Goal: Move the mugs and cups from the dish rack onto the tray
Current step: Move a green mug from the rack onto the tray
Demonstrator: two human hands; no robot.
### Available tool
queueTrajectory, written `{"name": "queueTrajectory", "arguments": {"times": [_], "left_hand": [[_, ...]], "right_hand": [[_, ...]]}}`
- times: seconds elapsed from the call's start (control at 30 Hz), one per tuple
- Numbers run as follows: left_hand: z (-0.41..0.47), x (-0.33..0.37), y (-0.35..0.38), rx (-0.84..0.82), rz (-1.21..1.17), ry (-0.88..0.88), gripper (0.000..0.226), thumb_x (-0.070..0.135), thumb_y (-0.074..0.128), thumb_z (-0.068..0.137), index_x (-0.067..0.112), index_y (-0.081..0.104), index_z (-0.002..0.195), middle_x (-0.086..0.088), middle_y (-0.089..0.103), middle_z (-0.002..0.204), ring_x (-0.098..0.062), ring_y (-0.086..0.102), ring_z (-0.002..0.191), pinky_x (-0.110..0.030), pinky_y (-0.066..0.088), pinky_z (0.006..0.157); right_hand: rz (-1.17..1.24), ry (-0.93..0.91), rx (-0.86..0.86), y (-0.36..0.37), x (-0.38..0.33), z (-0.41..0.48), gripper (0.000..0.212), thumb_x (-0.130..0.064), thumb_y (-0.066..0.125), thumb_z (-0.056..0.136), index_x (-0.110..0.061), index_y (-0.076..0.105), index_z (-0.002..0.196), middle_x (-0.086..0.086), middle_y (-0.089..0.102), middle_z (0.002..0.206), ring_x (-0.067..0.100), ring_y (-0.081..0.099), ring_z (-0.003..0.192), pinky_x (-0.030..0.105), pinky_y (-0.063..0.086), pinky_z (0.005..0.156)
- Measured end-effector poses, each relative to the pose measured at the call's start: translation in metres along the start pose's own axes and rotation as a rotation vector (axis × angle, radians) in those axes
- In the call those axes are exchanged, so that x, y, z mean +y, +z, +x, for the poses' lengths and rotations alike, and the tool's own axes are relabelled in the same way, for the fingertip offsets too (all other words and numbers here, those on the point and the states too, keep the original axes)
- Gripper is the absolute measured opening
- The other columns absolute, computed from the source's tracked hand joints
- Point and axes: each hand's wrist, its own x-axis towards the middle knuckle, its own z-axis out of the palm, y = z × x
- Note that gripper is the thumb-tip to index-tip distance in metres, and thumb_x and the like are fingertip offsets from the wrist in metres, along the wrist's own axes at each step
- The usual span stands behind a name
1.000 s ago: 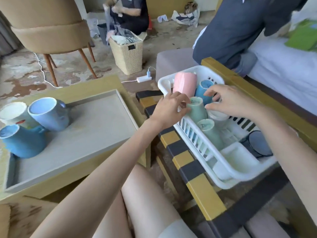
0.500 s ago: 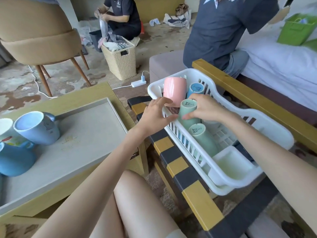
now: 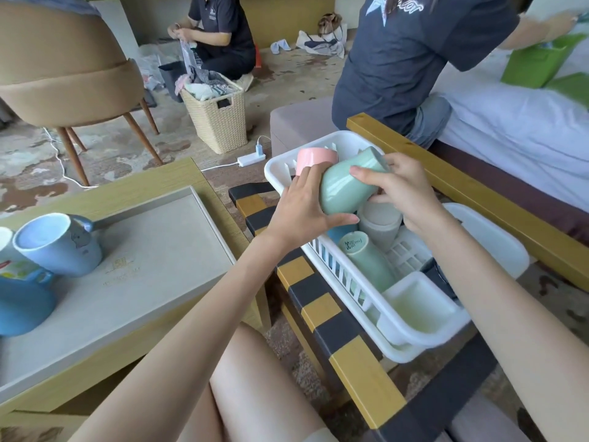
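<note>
Lifting clear of the dish rack (image 3: 497,228), a green cup (image 3: 345,183) sits between both hands, and everything turns on how it lies: tilted, long axis running from its closed base low by the left hand (image 3: 306,208) up and away to its rim near the right hand (image 3: 404,189). Left fingers are spread and cupped against the base end, thumb tucked underneath, so the cup's weight looks to rest there. Right fingers curl over the upper side near the rim, thumb pressing the wall, steadying rather than carrying, by my reading.

So the cup lies directly between the two sets of fingers, touching both, above the other cups in the rack. Just behind the left fingertips stands a pink cup (image 3: 315,159), upside down. Below the right palm sits a grey cup (image 3: 379,223), and nearer the body a second green cup (image 3: 366,260) lies on its side, with a blue cup (image 3: 339,232) partly hidden under the held one.

The tray (image 3: 153,250) lies well off to the left of the left hand, already holding a pale blue mug (image 3: 59,244) and a darker blue mug (image 3: 22,301). The left hand is the nearer one for that carry, I'd judge.
</note>
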Motion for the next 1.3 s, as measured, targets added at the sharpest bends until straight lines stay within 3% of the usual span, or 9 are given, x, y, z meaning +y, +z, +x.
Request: {"name": "queueTrajectory", "arguments": {"times": [0.13, 0.3, 0.43, 0.5, 0.6, 0.7, 0.83, 1.03, 1.3], "left_hand": [[0.002, 0.005, -0.021, 0.081, 0.056, 0.114, 0.094, 0.055, 0.084, 0.063, 0.018, 0.042, 0.139, 0.003, 0.051, 0.134, -0.020, 0.048, 0.121, -0.037, 0.037, 0.103], [-0.009, -0.006, -0.061, 0.113, 0.111, 0.125, 0.092, 0.053, 0.082, 0.064, 0.018, 0.043, 0.140, 0.001, 0.052, 0.130, -0.019, 0.048, 0.120, -0.044, 0.039, 0.103], [-0.033, -0.030, -0.095, 0.171, 0.171, 0.085, 0.088, 0.053, 0.079, 0.065, 0.019, 0.044, 0.138, 0.000, 0.053, 0.128, -0.021, 0.050, 0.119, -0.047, 0.042, 0.100], [-0.049, -0.047, -0.110, 0.194, 0.191, 0.046, 0.088, 0.049, 0.082, 0.064, 0.021, 0.043, 0.138, 0.001, 0.053, 0.129, -0.022, 0.050, 0.118, -0.049, 0.042, 0.099], [-0.077, -0.073, -0.131, 0.220, 0.222, -0.016, 0.089, 0.047, 0.084, 0.063, 0.022, 0.043, 0.137, 0.001, 0.053, 0.129, -0.024, 0.050, 0.116, -0.050, 0.043, 0.096], [-0.105, -0.099, -0.147, 0.224, 0.264, -0.087, 0.089, 0.052, 0.080, 0.063, 0.017, 0.044, 0.137, -0.004, 0.054, 0.126, -0.027, 0.051, 0.111, -0.049, 0.043, 0.094], [-0.142, -0.132, -0.157, 0.241, 0.301, -0.229, 0.096, 0.045, 0.086, 0.062, 0.016, 0.041, 0.141, -0.004, 0.052, 0.129, -0.028, 0.048, 0.113, -0.045, 0.041, 0.098], [-0.189, -0.178, -0.155, 0.290, 0.253, -0.447, 0.093, 0.039, 0.088, 0.061, 0.019, 0.043, 0.139, 0.000, 0.052, 0.134, -0.028, 0.045, 0.120, -0.044, 0.039, 0.100], [-0.224, -0.217, -0.152, 0.335, 0.170, -0.689, 0.089, 0.047, 0.088, 0.062, 0.022, 0.041, 0.133, 0.002, 0.053, 0.126, -0.024, 0.040, 0.116, -0.037, 0.032, 0.096]], "right_hand": [[0.207, 0.020, 0.039, 0.012, -0.012, -0.012, 0.033, -0.023, 0.079, 0.080, -0.005, 0.067, 0.105, 0.009, 0.073, 0.103, 0.013, 0.073, 0.088, 0.027, 0.059, 0.066], [0.355, -0.019, 0.021, 0.046, -0.027, -0.028, 0.040, -0.017, 0.078, 0.081, 0.000, 0.062, 0.113, 0.010, 0.071, 0.106, 0.010, 0.074, 0.083, 0.027, 0.059, 0.061], [0.388, -0.032, -0.010, 0.095, -0.033, -0.037, 0.044, -0.018, 0.079, 0.081, -0.002, 0.058, 0.116, 0.009, 0.067, 0.117, 0.026, 0.070, 0.099, 0.052, 0.058, 0.083], [0.414, -0.036, -0.040, 0.123, -0.034, -0.041, 0.044, -0.015, 0.078, 0.081, 0.000, 0.058, 0.116, -0.004, 0.070, 0.112, 0.023, 0.069, 0.103, 0.050, 0.056, 0.090], [0.411, -0.004, -0.105, 0.165, -0.029, -0.047, 0.045, -0.014, 0.080, 0.079, -0.003, 0.058, 0.117, 0.010, 0.069, 0.114, 0.023, 0.068, 0.105, 0.049, 0.054, 0.095], [0.403, -0.006, -0.180, 0.204, -0.019, -0.052, 0.047, -0.017, 0.081, 0.078, -0.007, 0.059, 0.118, 0.010, 0.069, 0.113, 0.021, 0.069, 0.103, 0.048, 0.055, 0.093], [0.283, -0.002, -0.277, 0.252, -0.006, -0.058, 0.055, -0.033, 0.083, 0.073, -0.014, 0.059, 0.119, 0.005, 0.066, 0.116, 0.020, 0.065, 0.108, 0.048, 0.054, 0.094], [0.066, -0.061, -0.345, 0.317, 0.014, -0.068, 0.055, -0.038, 0.084, 0.070, -0.014, 0.059, 0.112, -0.001, 0.067, 0.105, 0.016, 0.065, 0.098, 0.040, 0.055, 0.087], [-0.259, -0.219, -0.431, 0.376, 0.027, -0.075, 0.065, -0.051, 0.082, 0.067, -0.020, 0.053, 0.116, -0.005, 0.067, 0.106, 0.019, 0.061, 0.100, 0.031, 0.043, 0.075]]}}
